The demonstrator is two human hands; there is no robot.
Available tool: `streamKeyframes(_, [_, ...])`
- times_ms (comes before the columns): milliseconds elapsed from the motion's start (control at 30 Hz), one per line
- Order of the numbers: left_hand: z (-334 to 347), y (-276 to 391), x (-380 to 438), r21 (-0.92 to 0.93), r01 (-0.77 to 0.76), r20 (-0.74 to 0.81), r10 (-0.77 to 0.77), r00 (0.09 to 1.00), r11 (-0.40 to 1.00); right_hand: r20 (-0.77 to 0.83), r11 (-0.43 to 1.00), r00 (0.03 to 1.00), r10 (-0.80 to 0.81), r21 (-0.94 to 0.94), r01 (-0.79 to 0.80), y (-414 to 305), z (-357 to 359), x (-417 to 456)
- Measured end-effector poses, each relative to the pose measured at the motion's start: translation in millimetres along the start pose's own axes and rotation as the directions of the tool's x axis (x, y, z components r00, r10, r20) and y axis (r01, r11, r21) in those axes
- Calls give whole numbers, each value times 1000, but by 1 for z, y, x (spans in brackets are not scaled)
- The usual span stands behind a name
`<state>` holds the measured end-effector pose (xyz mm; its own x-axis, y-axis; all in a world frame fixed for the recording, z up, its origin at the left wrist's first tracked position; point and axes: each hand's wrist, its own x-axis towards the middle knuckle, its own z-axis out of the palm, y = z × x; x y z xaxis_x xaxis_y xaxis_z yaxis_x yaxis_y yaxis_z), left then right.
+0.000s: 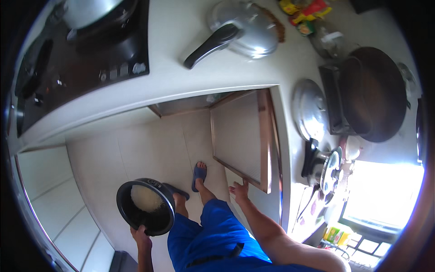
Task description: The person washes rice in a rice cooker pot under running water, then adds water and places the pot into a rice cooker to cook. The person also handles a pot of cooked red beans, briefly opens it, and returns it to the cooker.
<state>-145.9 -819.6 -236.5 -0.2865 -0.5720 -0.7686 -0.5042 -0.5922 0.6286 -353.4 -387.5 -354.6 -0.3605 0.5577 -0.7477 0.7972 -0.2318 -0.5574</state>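
Note:
My left hand [141, 235] grips the rim of a dark rice cooker inner pot [124, 204], with the thumb over the edge. The pot is tilted so its inside faces me, and pale rice grains [146, 198] lie in it. On the other side, my right hand [240, 190] has its fingers spread at the lower edge of a wood-framed cabinet door [242, 136]. A fingertip appears to touch the frame. The door stands swung out below the counter, and the cabinet inside is mostly hidden.
Ahead, the pale countertop [176, 80] carries a pressure cooker lid [251, 32] and a black cooktop [91, 61] with a metal pot [90, 12]. Along the right counter are a dark wok [373, 95], another metal lid [310, 108] and a glass-lidded saucepan [328, 173]. Drawers [68, 204] flank me left.

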Motion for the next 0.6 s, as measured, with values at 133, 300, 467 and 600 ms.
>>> streamKeyframes(133, [-3,36,-27,-7,42,163,-40,986,999,334,746,831,-445,-375,551,-1,-62,69])
streamKeyframes(300, [-23,56,-21,-14,116,314,-105,944,993,632,-188,672,-387,-767,613,10,-53,30])
streamKeyframes(467, [-43,84,-13,22,87,422,-89,902,996,789,438,514,-336,-352,827,-39,-37,-71])
streamKeyframes(600, [-32,115,-34,54,90,483,-105,869,994,788,426,347,-509,-120,897,-49,-41,-160])
